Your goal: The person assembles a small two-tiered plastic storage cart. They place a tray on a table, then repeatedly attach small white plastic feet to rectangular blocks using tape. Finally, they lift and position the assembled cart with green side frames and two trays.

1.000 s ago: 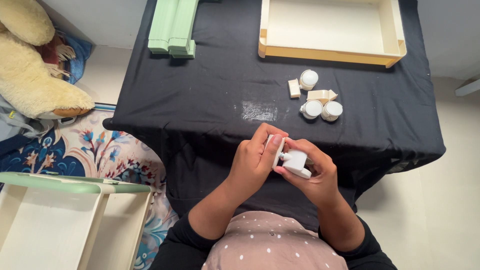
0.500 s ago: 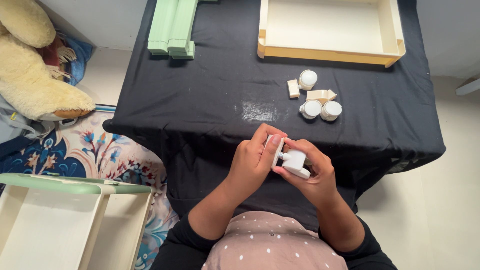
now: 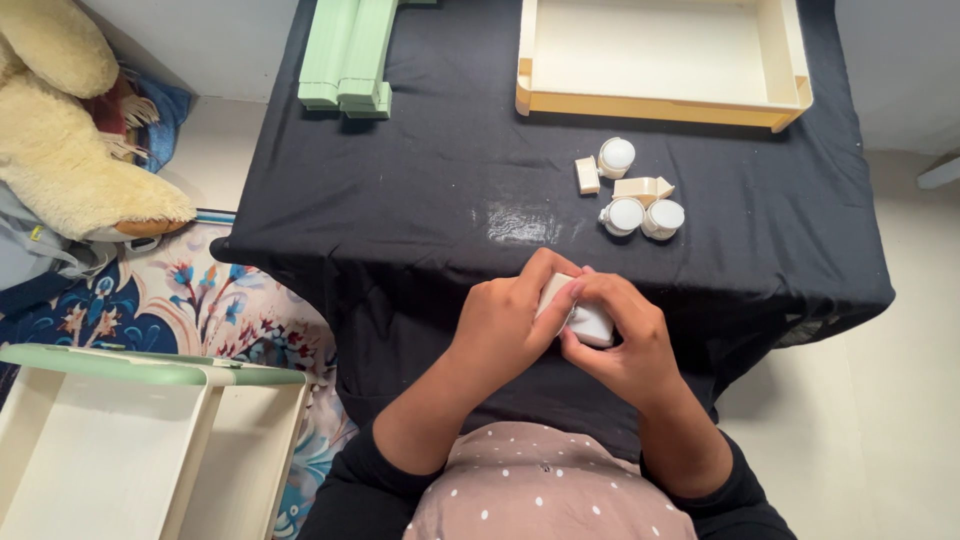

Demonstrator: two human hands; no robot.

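Both my hands hold one small white plastic piece (image 3: 585,320) over the near edge of the black-clothed table (image 3: 420,200). My left hand (image 3: 510,320) wraps its left side, fingers curled over the top. My right hand (image 3: 625,345) cups it from the right and below. Most of the piece is hidden by my fingers. Farther out on the cloth lie several small white and cream parts: three round white caster-like pieces (image 3: 640,215) and two cream blocks (image 3: 642,187).
A cream tray-like drawer (image 3: 660,105) sits at the table's far edge. Green rail pieces (image 3: 348,60) lie at the far left of the table. On the floor to the left are a cream and green shelf frame (image 3: 110,440), a patterned rug and a plush toy (image 3: 70,150).
My hands have closed in tighter around the white piece, covering more of it. The parts on the table have not moved.
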